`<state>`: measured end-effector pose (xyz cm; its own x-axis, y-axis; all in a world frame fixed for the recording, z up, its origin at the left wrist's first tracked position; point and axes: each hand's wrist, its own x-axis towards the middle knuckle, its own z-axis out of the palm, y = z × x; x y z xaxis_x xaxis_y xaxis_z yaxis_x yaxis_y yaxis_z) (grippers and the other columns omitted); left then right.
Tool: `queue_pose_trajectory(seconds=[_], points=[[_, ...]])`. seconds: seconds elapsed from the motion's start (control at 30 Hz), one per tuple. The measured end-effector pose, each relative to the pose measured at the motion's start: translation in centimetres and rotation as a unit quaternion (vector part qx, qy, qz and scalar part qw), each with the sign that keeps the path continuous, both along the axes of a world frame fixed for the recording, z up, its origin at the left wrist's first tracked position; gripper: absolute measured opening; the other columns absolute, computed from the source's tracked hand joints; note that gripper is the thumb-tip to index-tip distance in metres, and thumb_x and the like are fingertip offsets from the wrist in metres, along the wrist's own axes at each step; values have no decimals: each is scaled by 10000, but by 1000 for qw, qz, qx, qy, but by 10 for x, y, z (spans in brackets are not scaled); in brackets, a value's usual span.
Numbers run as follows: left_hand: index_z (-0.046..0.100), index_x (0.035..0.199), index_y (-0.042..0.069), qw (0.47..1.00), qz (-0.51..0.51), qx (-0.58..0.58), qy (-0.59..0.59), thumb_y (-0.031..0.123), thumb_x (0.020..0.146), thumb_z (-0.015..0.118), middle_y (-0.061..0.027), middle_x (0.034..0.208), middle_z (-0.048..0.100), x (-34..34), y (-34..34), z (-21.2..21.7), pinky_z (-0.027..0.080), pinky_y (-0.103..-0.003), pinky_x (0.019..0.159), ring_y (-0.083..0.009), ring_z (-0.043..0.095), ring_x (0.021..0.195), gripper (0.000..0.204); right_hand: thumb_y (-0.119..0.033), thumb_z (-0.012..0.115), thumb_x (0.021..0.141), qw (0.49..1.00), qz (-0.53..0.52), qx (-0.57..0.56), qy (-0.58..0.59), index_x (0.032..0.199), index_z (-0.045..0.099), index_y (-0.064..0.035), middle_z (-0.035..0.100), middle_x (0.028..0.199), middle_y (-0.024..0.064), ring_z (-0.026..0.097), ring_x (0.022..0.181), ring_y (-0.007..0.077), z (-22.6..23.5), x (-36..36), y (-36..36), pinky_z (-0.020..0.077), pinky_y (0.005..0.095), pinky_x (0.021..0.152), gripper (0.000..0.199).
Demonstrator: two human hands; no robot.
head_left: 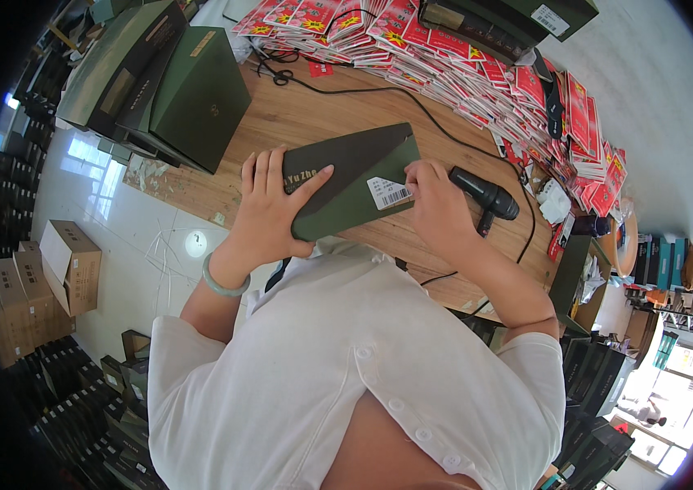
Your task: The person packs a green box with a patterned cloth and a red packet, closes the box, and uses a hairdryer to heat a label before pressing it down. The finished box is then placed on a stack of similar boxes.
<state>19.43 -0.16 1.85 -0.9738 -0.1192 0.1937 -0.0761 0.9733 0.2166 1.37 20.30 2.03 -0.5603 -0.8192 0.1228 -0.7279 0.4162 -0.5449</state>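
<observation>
A dark green shoe box (338,208) lies tilted at the table's front edge, close to my body. My left hand (273,200) grips its left end, fingers over the dark lid and thumb at the near lower corner. On the green side facing me is a white barcode label (387,193). The fingers of my right hand (435,192) are pinched together at the label's right edge, by the box's right end; the fingertips are partly hidden. Just right of that hand lies a black hair dryer (485,194), its cord running across the table.
Green shoe boxes (191,98) stack at the far left of the wooden table (281,106). Piles of red printed cards (444,73) line the back, beside black scissors (281,76) and another dark box (510,24). Cardboard cartons (69,265) stand on the floor at left.
</observation>
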Motion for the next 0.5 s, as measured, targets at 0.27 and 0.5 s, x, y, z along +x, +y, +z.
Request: queue_pose_trajectory(seconds=[0.27, 0.5], points=[[518, 1389, 259, 998, -5, 9, 56, 331, 461, 743, -307, 1274, 383, -3, -2, -4, 233, -603, 1066, -463, 363, 1217, 957, 118, 496, 883, 993, 59, -94, -27, 980, 456, -5, 476, 1088, 158, 606, 912, 336, -12, -9, 19, 535, 372, 764, 162], [511, 1404, 240, 999, -10, 20, 35, 412, 493, 774, -318, 1332, 354, -15, -14, -2, 220, -582, 1092, -492, 341, 1234, 964, 186, 431, 865, 946, -5, -322, -42, 971, 450, 15, 436, 1090, 150, 593, 977, 257, -45, -20, 20, 524, 357, 819, 203]])
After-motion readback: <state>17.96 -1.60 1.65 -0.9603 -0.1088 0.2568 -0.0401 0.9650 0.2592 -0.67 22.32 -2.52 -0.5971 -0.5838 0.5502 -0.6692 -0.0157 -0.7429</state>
